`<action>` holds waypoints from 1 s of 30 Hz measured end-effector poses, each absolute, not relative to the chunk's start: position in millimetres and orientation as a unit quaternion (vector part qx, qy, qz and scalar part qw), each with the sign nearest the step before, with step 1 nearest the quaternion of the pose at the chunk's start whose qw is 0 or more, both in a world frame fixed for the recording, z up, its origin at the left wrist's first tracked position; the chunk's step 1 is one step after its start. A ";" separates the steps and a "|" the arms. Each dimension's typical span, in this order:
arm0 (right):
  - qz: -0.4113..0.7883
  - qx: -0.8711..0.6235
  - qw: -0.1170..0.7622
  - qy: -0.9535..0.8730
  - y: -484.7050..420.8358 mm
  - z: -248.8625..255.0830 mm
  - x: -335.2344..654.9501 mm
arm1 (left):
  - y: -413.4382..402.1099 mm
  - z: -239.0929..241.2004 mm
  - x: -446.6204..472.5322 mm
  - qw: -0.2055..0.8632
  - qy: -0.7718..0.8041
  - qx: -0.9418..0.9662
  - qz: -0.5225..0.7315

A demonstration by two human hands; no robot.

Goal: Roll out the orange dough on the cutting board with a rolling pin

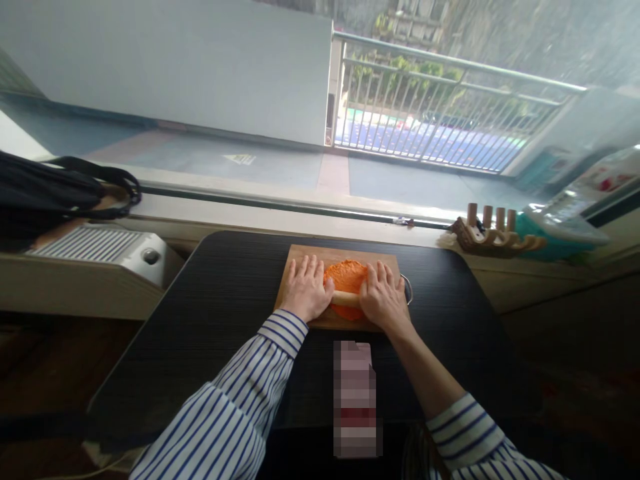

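Note:
A flattened piece of orange dough [347,275] lies on a wooden cutting board [300,257] on a black table [220,313]. A pale wooden rolling pin [345,299] rests across the dough. My left hand [307,288] lies flat on the pin's left end, fingers stretched forward. Flat on the pin's right end is my right hand [384,295], its fingers out too. Both palms press down on the pin and hide its ends.
A wooden rack with pegs [493,233] and a teal object [550,243] sit on the window sill at the right. A white appliance [100,250] with a black bag [50,190] on it stands to the left. Behind the table is a window with a balcony railing [450,107].

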State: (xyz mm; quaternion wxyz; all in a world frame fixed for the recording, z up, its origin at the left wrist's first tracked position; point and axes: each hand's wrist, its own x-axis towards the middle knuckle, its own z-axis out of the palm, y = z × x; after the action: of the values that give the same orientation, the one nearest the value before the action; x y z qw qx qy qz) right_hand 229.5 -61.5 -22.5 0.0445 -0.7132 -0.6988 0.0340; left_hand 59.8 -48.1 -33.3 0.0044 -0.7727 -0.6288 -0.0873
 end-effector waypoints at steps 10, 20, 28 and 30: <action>-0.061 -0.698 0.093 -0.708 -106.4 -33.9 220.2 | -82.4 -30.2 52.5 0.003 -0.616 -0.782 -0.090; 0.010 -0.715 0.059 -0.696 -74.6 -27.6 226.4 | -56.5 -31.0 58.4 0.013 -0.621 -0.779 -0.084; 0.063 -0.727 0.051 -0.682 -44.6 -26.8 233.6 | -29.8 -33.2 63.1 0.006 -0.625 -0.776 -0.079; 0.046 -0.725 0.072 -0.684 -46.6 -27.6 232.7 | -30.0 -32.8 62.6 0.007 -0.622 -0.779 -0.079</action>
State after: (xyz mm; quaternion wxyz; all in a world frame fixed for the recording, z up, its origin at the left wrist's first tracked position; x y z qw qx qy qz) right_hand 232.7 -46.6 -27.6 0.0720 -0.7246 -0.6839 0.0456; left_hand 62.6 -30.0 -32.8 0.0069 -0.7793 -0.6216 -0.0788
